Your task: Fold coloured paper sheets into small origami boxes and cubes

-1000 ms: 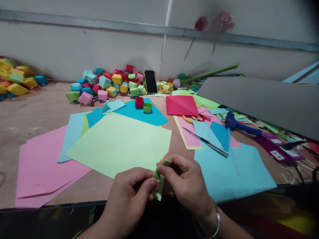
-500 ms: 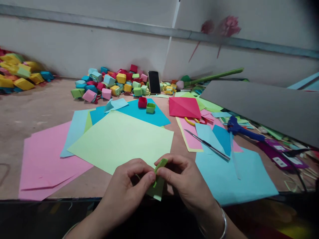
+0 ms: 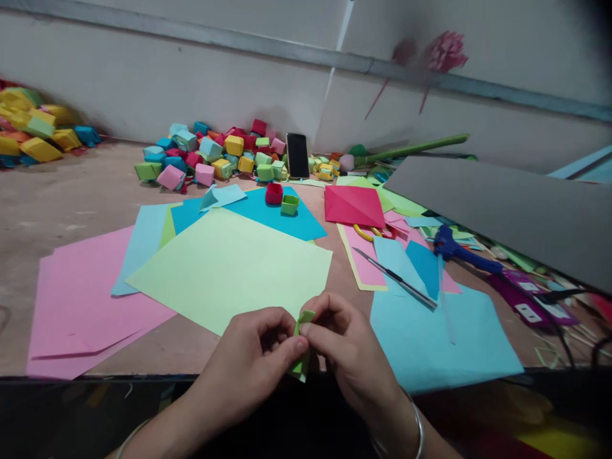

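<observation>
Between my two hands, at the table's front edge, is a small folded piece of green paper [image 3: 301, 370]. My left hand [image 3: 268, 347] pinches it from the left with thumb and fingers. From the right, my right hand [image 3: 339, 341] grips its upper part between thumb and forefinger. Fingers cover much of the paper, so its full shape is hidden. Just beyond the hands lies a large pale green sheet [image 3: 239, 261]. Past that sheet, a small red paper box [image 3: 274, 194] and a green paper box [image 3: 289, 204] stand on a blue sheet [image 3: 306, 223].
Pink sheets [image 3: 90, 299] lie left. On the right are a craft knife [image 3: 396, 278], a light blue sheet [image 3: 444, 338], a red envelope-like paper [image 3: 354, 205] and a blue glue gun [image 3: 463, 255]. A phone [image 3: 297, 156] leans by heaped paper boxes [image 3: 205, 153]. A grey board [image 3: 507, 210] juts in.
The fingers have shifted slightly on the green paper, and its upper strip now looks shorter and more bent. The view has moved a little.
</observation>
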`<state>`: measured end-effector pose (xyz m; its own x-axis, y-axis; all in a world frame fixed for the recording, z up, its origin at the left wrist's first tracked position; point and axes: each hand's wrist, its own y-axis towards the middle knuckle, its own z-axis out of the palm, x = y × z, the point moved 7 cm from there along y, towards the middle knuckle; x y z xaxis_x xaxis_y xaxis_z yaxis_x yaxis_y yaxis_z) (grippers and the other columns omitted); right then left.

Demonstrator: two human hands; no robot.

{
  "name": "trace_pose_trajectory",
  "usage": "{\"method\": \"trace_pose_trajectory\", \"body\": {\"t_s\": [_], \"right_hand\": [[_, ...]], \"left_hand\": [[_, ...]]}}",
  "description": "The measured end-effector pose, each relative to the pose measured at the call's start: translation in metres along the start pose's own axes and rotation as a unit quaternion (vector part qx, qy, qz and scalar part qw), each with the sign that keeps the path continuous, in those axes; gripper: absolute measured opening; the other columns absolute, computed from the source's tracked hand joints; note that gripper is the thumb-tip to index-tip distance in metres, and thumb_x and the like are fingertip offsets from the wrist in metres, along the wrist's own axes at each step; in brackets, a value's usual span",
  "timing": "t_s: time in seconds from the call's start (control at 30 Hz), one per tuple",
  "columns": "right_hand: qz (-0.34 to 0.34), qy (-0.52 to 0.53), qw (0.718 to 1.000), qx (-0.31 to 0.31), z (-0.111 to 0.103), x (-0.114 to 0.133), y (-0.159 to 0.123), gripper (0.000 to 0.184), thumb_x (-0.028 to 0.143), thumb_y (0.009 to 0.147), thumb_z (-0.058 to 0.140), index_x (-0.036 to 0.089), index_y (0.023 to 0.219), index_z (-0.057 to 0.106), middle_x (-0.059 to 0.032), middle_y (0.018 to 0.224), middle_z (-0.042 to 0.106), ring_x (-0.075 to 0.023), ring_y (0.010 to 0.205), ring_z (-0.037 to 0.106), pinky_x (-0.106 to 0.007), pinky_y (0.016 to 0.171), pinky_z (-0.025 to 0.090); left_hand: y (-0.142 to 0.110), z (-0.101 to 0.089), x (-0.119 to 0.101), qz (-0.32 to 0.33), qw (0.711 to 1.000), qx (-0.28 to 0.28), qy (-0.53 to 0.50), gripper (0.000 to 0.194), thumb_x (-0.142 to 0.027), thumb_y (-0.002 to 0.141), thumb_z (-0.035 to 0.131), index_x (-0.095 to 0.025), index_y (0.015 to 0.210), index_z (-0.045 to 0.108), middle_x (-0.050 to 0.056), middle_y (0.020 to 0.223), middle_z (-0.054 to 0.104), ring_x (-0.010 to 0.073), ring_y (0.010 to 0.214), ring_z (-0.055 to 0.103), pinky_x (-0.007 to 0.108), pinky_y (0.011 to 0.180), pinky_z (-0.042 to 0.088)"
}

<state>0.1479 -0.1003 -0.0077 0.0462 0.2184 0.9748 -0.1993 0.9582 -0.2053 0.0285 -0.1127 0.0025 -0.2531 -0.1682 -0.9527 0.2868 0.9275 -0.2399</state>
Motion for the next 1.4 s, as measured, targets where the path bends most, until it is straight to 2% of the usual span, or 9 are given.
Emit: {"method": "trace_pose_trajectory", "body": {"t_s": [0.17, 0.23, 0.33, 0.5, 0.57, 0.73, 0.83, 1.1, 1.4], "right_hand": [[-0.13, -0.257, 0.957, -0.01, -0.049, 0.039, 0.01, 0.014, 0.031, 0.085, 0.058, 0.018, 0.086, 0.063, -0.0029, 0.078, 0.066, -0.0151, 0.067, 0.061, -0.028, 0.061, 0.049], [-0.251, -0.446, 0.848, -0.134, -0.086, 0.063, 0.013, 0.013, 0.026, 0.087, 0.055, 0.019, 0.086, 0.066, -0.007, 0.094, 0.068, -0.0197, 0.085, 0.063, -0.033, 0.075, 0.048], [-0.226, -0.664, 0.693, -0.168, -0.122, 0.059, 0.034, 0.021, 0.018, 0.087, 0.05, 0.015, 0.097, 0.068, -0.0131, 0.101, 0.067, -0.0268, 0.093, 0.061, -0.037, 0.075, 0.045], [-0.13, -0.809, 0.556, -0.142, -0.135, 0.044, 0.049, 0.027, 0.011, 0.087, 0.04, 0.013, 0.083, 0.067, -0.0156, 0.08, 0.062, -0.0274, 0.075, 0.058, -0.034, 0.056, 0.035], [-0.173, -0.781, 0.574, -0.175, -0.122, 0.057, 0.034, 0.024, 0.012, 0.084, 0.041, 0.014, 0.085, 0.065, -0.0151, 0.081, 0.062, -0.0272, 0.076, 0.058, -0.034, 0.057, 0.036], [-0.236, -0.509, 0.827, -0.041, -0.059, 0.071, -0.011, 0.017, 0.026, 0.095, 0.042, 0.022, 0.096, 0.058, -0.003, 0.08, 0.064, -0.0155, 0.067, 0.058, -0.026, 0.058, 0.043], [-0.193, -0.395, 0.897, 0.041, -0.024, 0.059, -0.02, 0.02, 0.029, 0.097, 0.042, 0.022, 0.089, 0.059, -0.0004, 0.078, 0.065, -0.0129, 0.068, 0.06, -0.024, 0.062, 0.046], [-0.173, -0.325, 0.928, 0.051, -0.007, 0.034, -0.011, 0.026, 0.025, 0.094, 0.049, 0.025, 0.117, 0.061, -0.0038, 0.108, 0.066, -0.0169, 0.102, 0.061, -0.03, 0.088, 0.049], [-0.133, -0.3, 0.942, 0.075, -0.005, 0.028, -0.011, 0.035, 0.025, 0.096, 0.045, 0.031, 0.127, 0.059, -0.0024, 0.093, 0.063, -0.0175, 0.099, 0.06, -0.029, 0.08, 0.052]], "left_hand": [[-0.001, -0.011, 0.009, -0.013, 0.999, -0.026, -0.045, 0.021, -0.037, 0.082, 0.061, -0.017, 0.085, 0.065, 0.0, 0.071, 0.061, 0.0138, 0.065, 0.055, 0.024, 0.058, 0.044], [-0.002, -0.013, 0.015, -0.044, 0.993, -0.032, -0.105, 0.026, -0.041, 0.081, 0.064, -0.017, 0.09, 0.066, 0.0, 0.071, 0.06, 0.0119, 0.062, 0.054, 0.022, 0.054, 0.044], [-0.004, -0.013, 0.019, -0.085, 0.977, -0.05, -0.19, 0.027, -0.044, 0.077, 0.069, -0.017, 0.082, 0.064, -0.004, 0.063, 0.054, 0.0077, 0.053, 0.049, 0.017, 0.047, 0.041], [-0.005, -0.014, 0.017, -0.112, 0.963, -0.092, -0.226, 0.03, -0.045, 0.072, 0.072, -0.017, 0.079, 0.063, 0.001, 0.076, 0.062, 0.0115, 0.059, 0.054, 0.023, 0.049, 0.05], [-0.004, -0.016, 0.017, -0.111, 0.964, -0.097, -0.221, 0.032, -0.046, 0.071, 0.072, -0.016, 0.078, 0.064, 0.002, 0.075, 0.062, 0.0122, 0.059, 0.055, 0.023, 0.05, 0.05], [0.001, -0.011, 0.015, -0.081, 0.979, -0.057, -0.177, 0.032, -0.046, 0.078, 0.066, -0.015, 0.084, 0.067, 0.001, 0.066, 0.057, 0.0097, 0.054, 0.05, 0.017, 0.044, 0.038], [0.003, -0.012, 0.01, -0.036, 0.987, -0.065, -0.145, 0.026, -0.042, 0.083, 0.061, -0.017, 0.087, 0.068, -0.002, 0.063, 0.055, 0.0083, 0.053, 0.047, 0.017, 0.045, 0.037], [-0.002, -0.016, -0.002, 0.013, 0.994, -0.094, -0.049, 0.025, -0.035, 0.086, 0.053, -0.016, 0.074, 0.064, -0.001, 0.062, 0.052, 0.0097, 0.053, 0.047, 0.019, 0.044, 0.038], [0.001, -0.017, 0.002, 0.017, 0.991, -0.096, -0.089, 0.023, -0.033, 0.086, 0.054, -0.017, 0.074, 0.064, -0.003, 0.059, 0.052, 0.0089, 0.05, 0.047, 0.02, 0.046, 0.039]]}}
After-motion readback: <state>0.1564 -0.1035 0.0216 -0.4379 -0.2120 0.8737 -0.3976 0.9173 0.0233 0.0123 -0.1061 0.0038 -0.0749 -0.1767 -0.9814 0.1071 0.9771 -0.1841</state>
